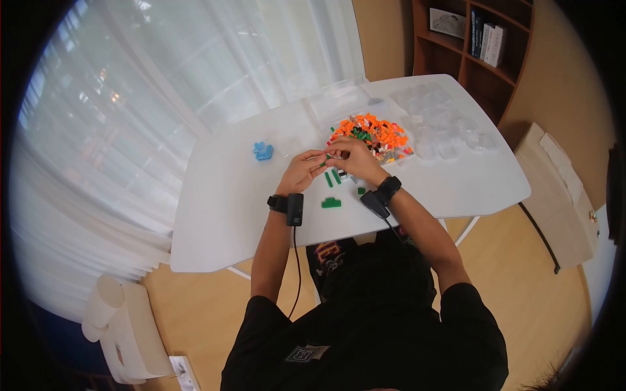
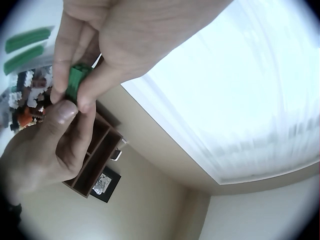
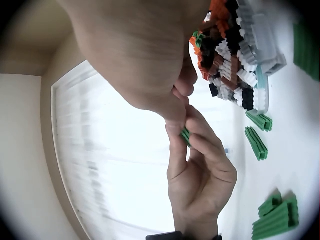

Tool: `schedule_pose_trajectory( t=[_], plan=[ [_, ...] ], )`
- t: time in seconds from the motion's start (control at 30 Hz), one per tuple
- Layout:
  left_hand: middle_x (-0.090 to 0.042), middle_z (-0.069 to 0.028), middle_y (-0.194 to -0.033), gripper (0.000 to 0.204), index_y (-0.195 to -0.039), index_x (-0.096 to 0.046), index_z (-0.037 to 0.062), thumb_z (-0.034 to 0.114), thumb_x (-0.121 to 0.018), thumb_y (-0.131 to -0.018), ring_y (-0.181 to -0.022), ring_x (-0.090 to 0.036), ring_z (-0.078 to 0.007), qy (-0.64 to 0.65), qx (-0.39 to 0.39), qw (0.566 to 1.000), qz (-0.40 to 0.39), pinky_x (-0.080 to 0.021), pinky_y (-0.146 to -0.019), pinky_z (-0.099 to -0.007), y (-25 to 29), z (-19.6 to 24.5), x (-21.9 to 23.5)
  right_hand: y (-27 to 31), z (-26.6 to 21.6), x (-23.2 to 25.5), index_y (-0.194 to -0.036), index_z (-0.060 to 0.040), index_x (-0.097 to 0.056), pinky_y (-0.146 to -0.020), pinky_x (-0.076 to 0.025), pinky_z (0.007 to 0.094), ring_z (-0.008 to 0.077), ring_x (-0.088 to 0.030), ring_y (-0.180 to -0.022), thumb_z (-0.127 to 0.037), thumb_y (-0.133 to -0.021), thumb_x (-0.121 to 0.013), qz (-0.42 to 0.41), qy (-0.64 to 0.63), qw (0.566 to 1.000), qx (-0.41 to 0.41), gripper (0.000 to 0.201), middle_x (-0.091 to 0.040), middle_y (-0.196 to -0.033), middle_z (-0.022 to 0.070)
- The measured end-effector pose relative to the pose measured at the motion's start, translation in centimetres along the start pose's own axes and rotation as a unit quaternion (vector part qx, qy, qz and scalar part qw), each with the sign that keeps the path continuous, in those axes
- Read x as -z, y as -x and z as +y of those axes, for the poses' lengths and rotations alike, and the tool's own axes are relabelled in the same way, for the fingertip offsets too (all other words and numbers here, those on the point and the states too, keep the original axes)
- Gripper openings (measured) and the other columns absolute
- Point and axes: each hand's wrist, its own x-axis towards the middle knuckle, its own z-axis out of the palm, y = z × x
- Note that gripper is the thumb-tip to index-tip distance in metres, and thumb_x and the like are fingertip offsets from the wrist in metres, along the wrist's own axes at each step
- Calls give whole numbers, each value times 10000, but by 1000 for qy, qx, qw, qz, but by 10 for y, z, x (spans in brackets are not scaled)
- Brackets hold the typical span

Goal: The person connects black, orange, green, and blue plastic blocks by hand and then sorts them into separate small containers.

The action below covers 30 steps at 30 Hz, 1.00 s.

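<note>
Over the table, my left hand (image 1: pixel 304 171) and right hand (image 1: pixel 357 159) meet at the fingertips. Between thumb and fingers the left hand pinches a small green building brick (image 2: pixel 76 80). The right hand's thumb and fingers pinch the same brick from its other end, and they cover much of it in the right wrist view. Two long green bricks (image 3: pixel 256 143) lie side by side just below the hands. Closer to the body are a stepped green brick piece (image 1: pixel 331 202) and a small green brick (image 1: pixel 361 191), the latter beside the right wrist.
Behind the right hand, a heap of orange, white, black and brown bricks (image 1: pixel 375 132) fills a clear tray. Clear plastic containers (image 1: pixel 440 124) cover the table's right back. Light blue pieces (image 1: pixel 263 152) sit left of the hands on the white table (image 1: pixel 222 208).
</note>
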Motion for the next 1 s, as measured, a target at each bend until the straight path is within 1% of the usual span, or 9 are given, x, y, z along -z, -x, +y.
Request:
schedule_pose_trajectory(
  t=[0.1,0.3,0.37,0.5,0.67,0.73,0.8,0.93,1.0],
  plan=[
    [-640,-102,-1029,201,-1069,-577,-14,91,-623,-903,-927,-649,-160,-21,18,999,-34,-541,-812,-214,2,3,-1,1,-6,3,-873,-3,-679,-594,-463,255,127,-565,-668,-49,-717,-770,-5,11,998,-60,185,-595,-767,51],
    [-638,-72,-971,150,-1019,-583,2,93,-620,-906,-873,-642,-111,-32,33,999,-22,-542,-796,-201,-2,-1,5,2,-1,4,-861,0,-672,-594,-471,251,125,-568,-645,-40,-723,-765,-19,9,1000,-18,171,-592,-756,60],
    [-659,-84,-978,78,-971,-611,34,70,-617,-901,-898,-663,-166,-13,31,999,-25,-547,-777,-205,-4,-3,9,2,2,2,-864,1,-671,-600,-472,251,123,-570,-650,-38,-726,-763,-25,1,999,-21,171,-593,-759,57],
    [-659,-88,-966,61,-949,-609,32,60,-620,-896,-894,-668,-181,-26,42,998,-29,-554,-774,-208,-5,-2,12,2,7,1,-869,3,-669,-616,-471,248,114,-568,-657,-38,-744,-749,-36,-42,998,-39,154,-594,-750,42],
    [-645,-121,-958,99,-949,-592,-22,48,-625,-888,-898,-675,-230,-15,36,998,-46,-570,-787,-231,-2,1,8,2,10,7,-886,5,-661,-621,-458,216,72,-552,-706,-17,-797,-707,-68,-73,991,-84,103,-583,-818,13],
    [-645,-120,-957,97,-951,-593,-22,44,-623,-887,-894,-675,-225,-21,36,998,-47,-569,-787,-228,-2,1,8,2,10,8,-885,5,-661,-622,-457,214,71,-555,-707,-20,-802,-702,-72,-74,990,-97,96,-583,-819,12],
    [-644,-119,-957,94,-953,-593,-23,39,-621,-887,-891,-674,-220,-27,35,998,-48,-568,-787,-225,-2,1,9,2,10,8,-888,4,-662,-614,-457,214,74,-562,-685,-23,-807,-696,-77,-43,995,-53,92,-585,-805,11],
    [-655,-131,-1003,77,-959,-600,-1,39,-612,-894,-925,-663,-206,-34,44,997,-49,-561,-778,-208,-3,-1,9,1,3,8,-888,-3,-664,-622,-460,215,74,-574,-697,-22,-805,-696,-83,-15,996,-31,91,-589,-805,12],
    [-655,-139,-1017,79,-963,-601,-2,42,-608,-898,-935,-659,-205,-30,43,997,-50,-559,-780,-204,-3,0,7,0,-3,11,-881,6,-664,-613,-476,265,123,-582,-666,-12,-758,-715,-28,-37,994,-100,134,-609,-741,55]
  ],
)
